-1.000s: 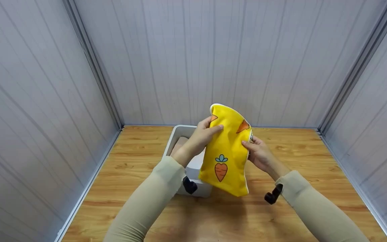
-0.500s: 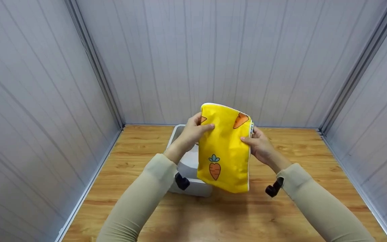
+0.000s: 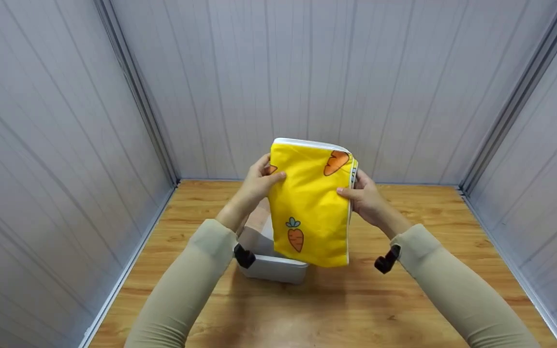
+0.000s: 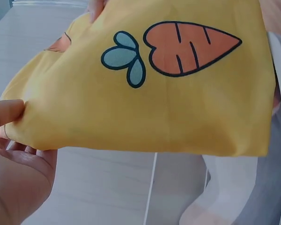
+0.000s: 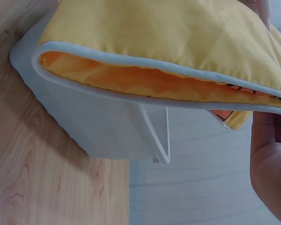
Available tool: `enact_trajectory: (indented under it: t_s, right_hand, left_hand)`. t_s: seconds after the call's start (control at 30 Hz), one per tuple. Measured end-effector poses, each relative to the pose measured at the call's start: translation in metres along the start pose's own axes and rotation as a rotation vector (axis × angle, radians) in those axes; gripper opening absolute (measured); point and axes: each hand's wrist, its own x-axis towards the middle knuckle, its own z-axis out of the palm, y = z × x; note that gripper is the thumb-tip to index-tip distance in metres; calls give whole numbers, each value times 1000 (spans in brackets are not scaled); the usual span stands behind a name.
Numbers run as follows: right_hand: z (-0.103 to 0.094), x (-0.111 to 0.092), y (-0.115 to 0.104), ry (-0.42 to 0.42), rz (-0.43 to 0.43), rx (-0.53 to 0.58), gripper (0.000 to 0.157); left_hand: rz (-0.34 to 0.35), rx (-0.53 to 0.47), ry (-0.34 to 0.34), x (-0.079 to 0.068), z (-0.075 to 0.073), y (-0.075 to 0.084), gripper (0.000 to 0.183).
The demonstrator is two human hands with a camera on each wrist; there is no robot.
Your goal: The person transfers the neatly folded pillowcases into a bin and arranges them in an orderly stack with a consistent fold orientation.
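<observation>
A yellow cloth piece (image 3: 315, 208) with printed carrots and white edging is held up in both hands, above the right part of a white bin (image 3: 281, 268). On its left side my left hand (image 3: 254, 186) pinches it, thumb in front and fingers behind. My right hand (image 3: 368, 200) grips the right edge the same way, thumb over the front. From the right wrist view, the cloth (image 5: 145, 79) has two white-edged layers with a narrow gap between them, orange-yellow inside. In the left wrist view the left thumb (image 4: 9, 111) presses on the cloth.
The bin stands on a wood-grain table (image 3: 404, 299), partly hidden by the cloth and left arm. Something pinkish-beige (image 3: 259, 217) and a white thing show in it. Pale panel walls (image 3: 307, 72) enclose the back and both sides.
Both hands have shifted left and slightly up with the cloth, the left hand more. The cloth is spread wider and hangs straighter. The bin stays in place.
</observation>
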Motion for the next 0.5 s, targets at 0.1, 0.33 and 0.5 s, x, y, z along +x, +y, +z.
enact_trajectory:
  t_s: [0.1, 0.33, 0.5]
  right_hand:
    - [6, 5, 0, 5, 13, 9, 65]
    - [22, 18, -3, 42, 20, -18, 68]
    - [34, 27, -3, 44, -5, -29, 70]
  left_hand:
    - [-21, -15, -1, -2, -10, 2, 45]
    - [-76, 70, -4, -2, -34, 12, 48]
    - [-86, 80, -1, -2, -46, 20, 49]
